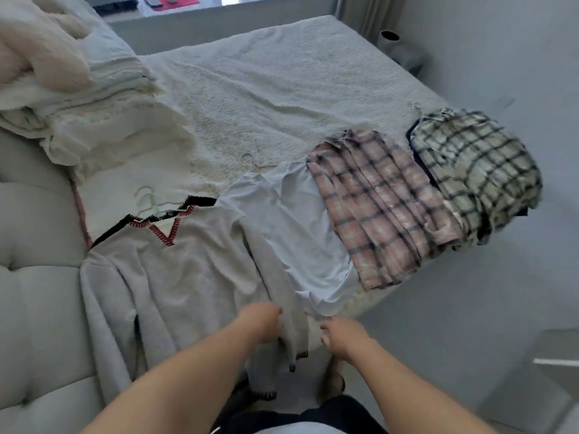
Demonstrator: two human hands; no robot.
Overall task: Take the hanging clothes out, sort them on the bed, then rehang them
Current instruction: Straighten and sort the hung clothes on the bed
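Several garments lie in a row along the near edge of the bed (282, 89). A grey sweater (175, 270) with a red-and-black stitched V-neck lies at the left, a pale hanger (147, 202) at its collar. To its right lie a light blue shirt (300, 220), a pink plaid shirt (376, 208) and a green-and-black plaid shirt (476, 170). My left hand (261, 321) grips the sweater's right sleeve near its lower end. My right hand (343, 338) is just right of that sleeve with curled fingers; whether it holds cloth I cannot tell.
A heap of cream blankets and a fluffy throw (78, 98) fills the head end of the bed. The padded grey headboard (37, 292) runs along the left. Grey floor (470, 308) lies to the right of the bed, with a dark vase (388, 39) near the far wall.
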